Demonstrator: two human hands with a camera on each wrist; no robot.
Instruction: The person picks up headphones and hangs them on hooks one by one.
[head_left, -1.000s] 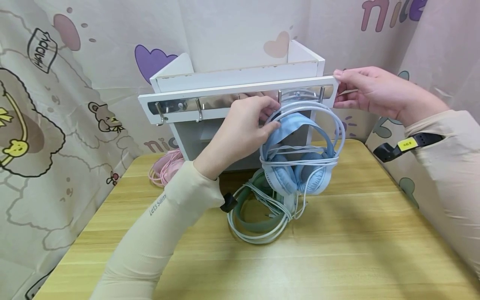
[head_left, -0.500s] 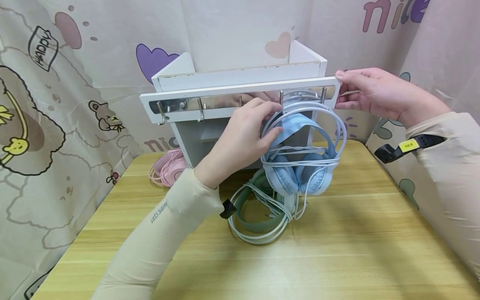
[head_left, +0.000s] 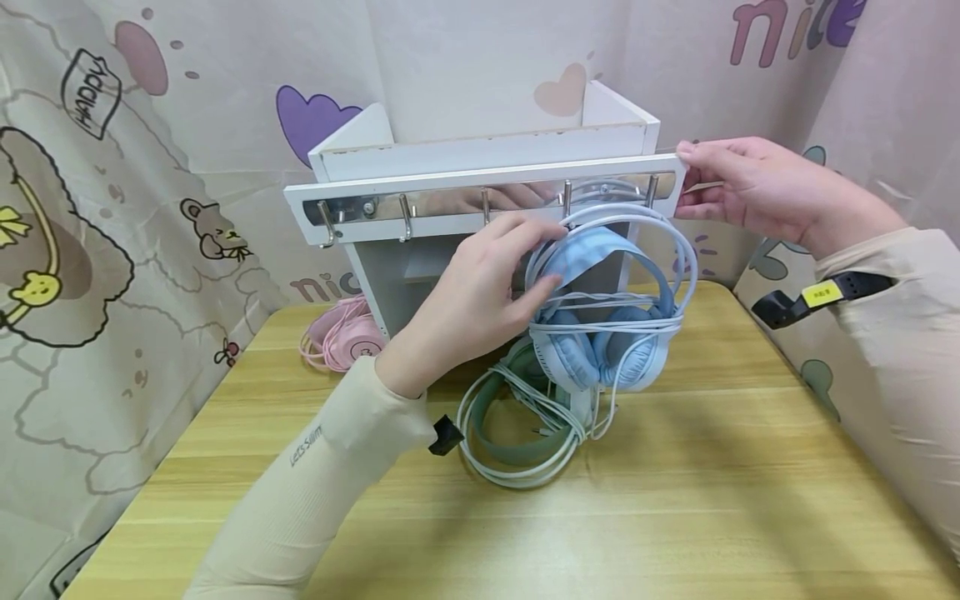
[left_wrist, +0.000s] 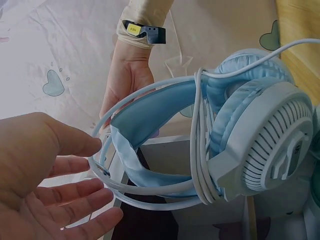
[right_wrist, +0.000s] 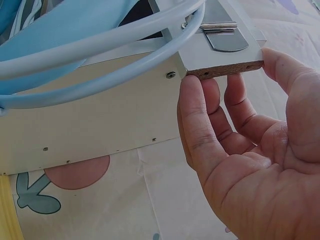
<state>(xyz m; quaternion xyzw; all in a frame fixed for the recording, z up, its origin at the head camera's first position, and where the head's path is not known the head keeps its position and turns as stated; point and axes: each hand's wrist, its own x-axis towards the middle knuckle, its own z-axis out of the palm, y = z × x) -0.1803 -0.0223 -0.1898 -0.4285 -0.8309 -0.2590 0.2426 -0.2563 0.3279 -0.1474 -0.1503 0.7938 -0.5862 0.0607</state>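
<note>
Light blue headphones [head_left: 636,354] with a cable wound around them hang at the right part of the white hook board [head_left: 450,225]. My left hand [head_left: 476,296] is at the left side of their headband. In the left wrist view, the left hand's [left_wrist: 55,185] fingers are spread beside the headband [left_wrist: 165,189], the thumb close to its bend; whether they touch is unclear. At the board's right end, my right hand [head_left: 780,187] grips the corner. The right wrist view has the right hand's [right_wrist: 240,135] thumb and fingers around the board's end [right_wrist: 225,69].
Green headphones [head_left: 517,454] with a coiled pale cable lie on the wooden table [head_left: 637,517] below the blue ones. Pink headphones [head_left: 356,340] lie left of the white shelf unit [head_left: 371,287]. Patterned cloth [head_left: 480,67] hangs behind and at both sides.
My left hand has moved slightly down, and its thumb and fingers stand wider apart at the headband. The right hand keeps its grip on the board. The view has shifted slightly.
</note>
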